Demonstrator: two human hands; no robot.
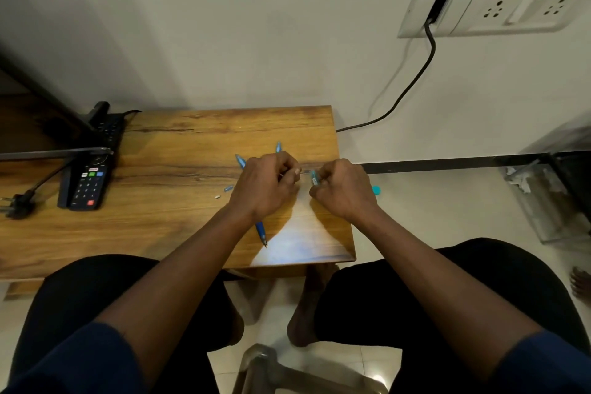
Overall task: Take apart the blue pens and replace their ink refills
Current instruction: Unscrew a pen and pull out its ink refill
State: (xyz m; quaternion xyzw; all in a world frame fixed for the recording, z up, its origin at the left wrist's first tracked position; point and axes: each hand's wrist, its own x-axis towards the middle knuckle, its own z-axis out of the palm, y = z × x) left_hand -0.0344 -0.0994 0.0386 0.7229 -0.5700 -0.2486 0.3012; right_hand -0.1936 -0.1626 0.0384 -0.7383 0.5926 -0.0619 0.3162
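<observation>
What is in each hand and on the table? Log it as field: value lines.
left hand: pinches a thin part, too small to identify
right hand: grips a blue barrel piece
blue pen: lies on the table, partly under the left wrist
loose blue parts: on the table beyond the left hand
remote: on the table's left side
</observation>
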